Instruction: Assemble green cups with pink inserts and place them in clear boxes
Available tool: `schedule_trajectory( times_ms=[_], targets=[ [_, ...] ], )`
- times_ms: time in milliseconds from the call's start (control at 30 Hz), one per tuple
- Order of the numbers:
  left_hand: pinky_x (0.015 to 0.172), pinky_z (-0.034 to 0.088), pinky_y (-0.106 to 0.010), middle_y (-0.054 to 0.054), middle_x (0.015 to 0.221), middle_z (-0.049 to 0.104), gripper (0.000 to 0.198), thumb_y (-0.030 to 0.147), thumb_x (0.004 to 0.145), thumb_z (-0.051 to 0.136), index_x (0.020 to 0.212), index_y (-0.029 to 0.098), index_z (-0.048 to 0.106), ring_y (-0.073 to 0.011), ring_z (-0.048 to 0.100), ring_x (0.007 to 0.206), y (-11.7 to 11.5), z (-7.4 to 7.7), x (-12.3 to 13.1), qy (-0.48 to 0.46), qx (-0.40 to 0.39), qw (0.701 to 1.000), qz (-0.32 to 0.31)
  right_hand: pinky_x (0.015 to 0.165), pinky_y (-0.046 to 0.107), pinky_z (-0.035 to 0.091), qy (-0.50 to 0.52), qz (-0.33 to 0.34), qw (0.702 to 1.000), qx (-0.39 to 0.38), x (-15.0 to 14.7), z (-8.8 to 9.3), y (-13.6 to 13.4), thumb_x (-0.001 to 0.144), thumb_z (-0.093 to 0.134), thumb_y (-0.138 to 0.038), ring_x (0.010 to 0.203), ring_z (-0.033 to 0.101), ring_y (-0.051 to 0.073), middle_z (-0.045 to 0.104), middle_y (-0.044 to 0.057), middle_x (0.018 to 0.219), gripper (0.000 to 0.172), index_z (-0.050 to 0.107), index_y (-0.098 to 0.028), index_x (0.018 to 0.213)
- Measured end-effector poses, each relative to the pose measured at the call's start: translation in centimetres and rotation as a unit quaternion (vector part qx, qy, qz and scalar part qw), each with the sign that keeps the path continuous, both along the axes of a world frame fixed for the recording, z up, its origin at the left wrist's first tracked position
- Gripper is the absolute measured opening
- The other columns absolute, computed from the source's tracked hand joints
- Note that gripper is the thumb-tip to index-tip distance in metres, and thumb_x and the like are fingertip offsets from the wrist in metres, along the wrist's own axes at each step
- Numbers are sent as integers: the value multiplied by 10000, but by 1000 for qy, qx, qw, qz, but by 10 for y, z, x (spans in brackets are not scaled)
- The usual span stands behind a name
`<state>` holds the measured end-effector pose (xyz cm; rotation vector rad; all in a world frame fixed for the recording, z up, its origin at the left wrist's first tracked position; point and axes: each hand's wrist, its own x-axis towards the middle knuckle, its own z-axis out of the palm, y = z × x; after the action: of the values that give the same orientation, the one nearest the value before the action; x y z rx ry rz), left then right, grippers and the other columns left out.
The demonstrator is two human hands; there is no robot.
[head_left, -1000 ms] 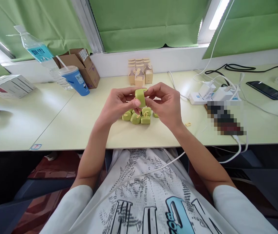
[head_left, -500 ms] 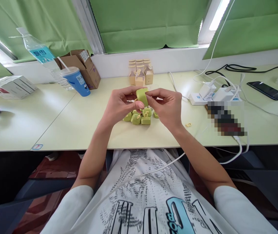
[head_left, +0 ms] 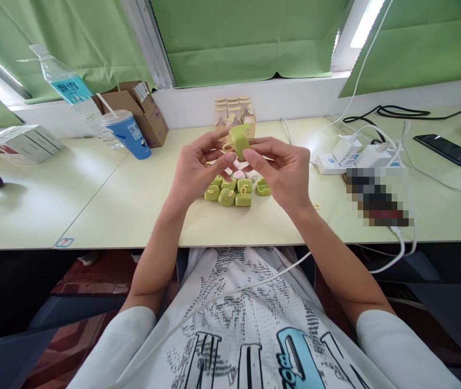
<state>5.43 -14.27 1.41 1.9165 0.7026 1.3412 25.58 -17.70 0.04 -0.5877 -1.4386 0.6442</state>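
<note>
A small green case [head_left: 239, 141] with a yellow loop is raised above the table between my two hands. My left hand [head_left: 196, 170] pinches it from the left, near the loop. The fingers of my right hand [head_left: 285, 170] close on its right side. Below them lie several similar green cases [head_left: 226, 196], some with yellow loops showing. A hollow green piece [head_left: 263, 187] sits at the right of this group. Behind it, some pale pink and white pieces [head_left: 239, 174] are partly hidden by my fingers.
Small tan boxes [head_left: 234, 111] stand against the wall. A blue cup [head_left: 127, 135], a water bottle [head_left: 72, 89] and a brown carton [head_left: 149, 116] are at the left. A power strip [head_left: 336, 163], cables and a black phone [head_left: 450, 149] lie right.
Both hands have risen slightly and the green case has turned, with its yellow loop now showing at the left. More of the pieces on the table are uncovered.
</note>
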Motion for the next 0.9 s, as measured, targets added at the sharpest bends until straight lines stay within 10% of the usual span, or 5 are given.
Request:
schedule_trajectory(
  times_ms=[200,400,900],
  targets=[
    [593,649,-287,-16,850,736,473,685,926,906,971,242,744,-154,756,733,-3,1,4,-25,35,998,49,764,338,763,-55,-30,998,23,4,-8,9,1010,880,-446,1154,799,239,786,87,1298,183,839,-274,1057],
    [595,639,-319,-20,862,753,513,738,934,867,980,244,738,-169,760,738,-6,1,4,-16,24,999,31,616,278,699,-78,19,997,-12,6,-8,10,962,931,-497,882,757,154,706,51,1414,642,620,-405,1516],
    [514,594,-232,10,755,755,463,684,959,872,922,227,803,-86,675,571,-3,-1,4,-49,87,995,16,708,380,755,-96,27,995,-21,14,1,11,902,915,-719,968,796,236,777,27,1193,595,775,-385,1375]
  ],
)
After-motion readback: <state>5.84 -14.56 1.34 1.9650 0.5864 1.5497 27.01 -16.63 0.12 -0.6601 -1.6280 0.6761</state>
